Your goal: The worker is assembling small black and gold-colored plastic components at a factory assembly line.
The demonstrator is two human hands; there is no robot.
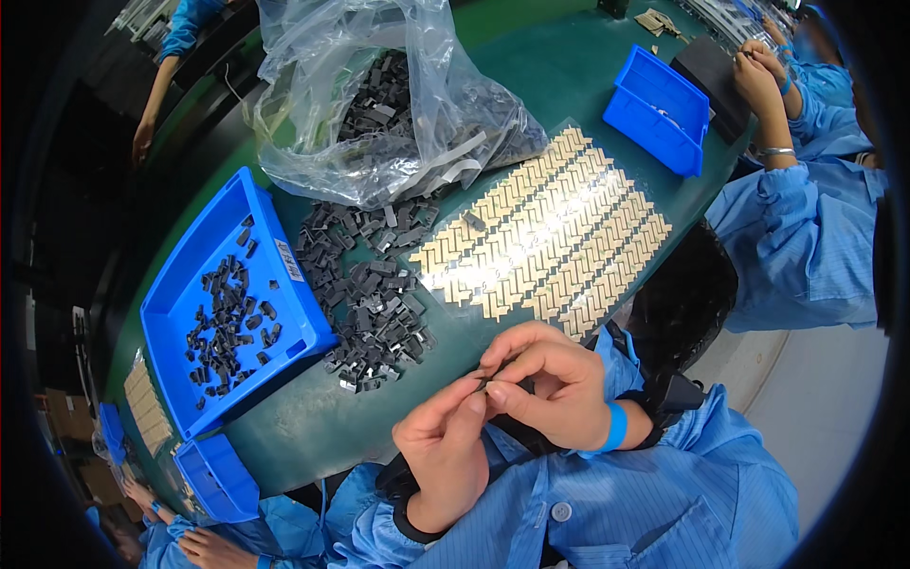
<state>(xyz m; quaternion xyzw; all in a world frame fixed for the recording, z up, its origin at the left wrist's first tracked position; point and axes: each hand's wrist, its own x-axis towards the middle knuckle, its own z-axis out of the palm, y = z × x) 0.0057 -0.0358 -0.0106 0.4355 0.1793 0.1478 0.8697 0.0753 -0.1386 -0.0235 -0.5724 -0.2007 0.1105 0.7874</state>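
Note:
My left hand (447, 446) and my right hand (554, 387) meet fingertip to fingertip in front of my chest, at the table's near edge. Pinched between them is a small black plastic part (484, 383), mostly covered by the fingers. Just beyond the hands lies a loose heap of black plastic parts (379, 322). To the right of that heap, a sheet with rows of small cream-coloured pieces (540, 232) lies flat under a shiny clear cover. One black part (474, 221) rests on the sheet.
A blue tray (308, 308) with small black parts stands left. Behind the heap sits an open clear plastic bag (313, 156) of black parts. Two smaller blue bins (654, 109) (216, 479) stand far right and lower left. Co-workers in blue sit right and lower left.

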